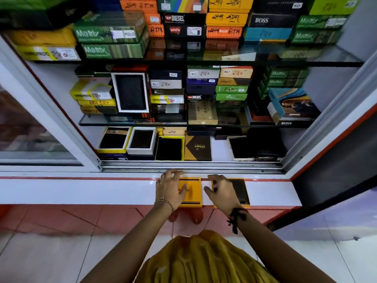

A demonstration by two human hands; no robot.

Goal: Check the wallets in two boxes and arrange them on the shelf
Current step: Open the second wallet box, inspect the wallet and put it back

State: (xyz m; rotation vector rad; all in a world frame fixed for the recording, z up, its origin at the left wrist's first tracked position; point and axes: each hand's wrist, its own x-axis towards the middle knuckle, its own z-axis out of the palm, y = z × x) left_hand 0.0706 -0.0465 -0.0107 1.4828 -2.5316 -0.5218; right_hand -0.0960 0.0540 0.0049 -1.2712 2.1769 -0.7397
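Note:
Two yellow pieces lie side by side on the white ledge in front of the open cabinet. The left one is a yellow box lid with black stripes. My left hand rests flat on its left part, fingers spread. The right one is an open yellow box with a dark wallet inside. My right hand lies over its left side, fingers curled at the edge. Whether either hand grips anything is unclear.
Glass shelves in the cabinet carry stacks of wallet boxes. On the bottom level stand several open boxes with dark wallets and a brown-gold box. A sliding-door track runs behind the ledge. Door frames flank both sides.

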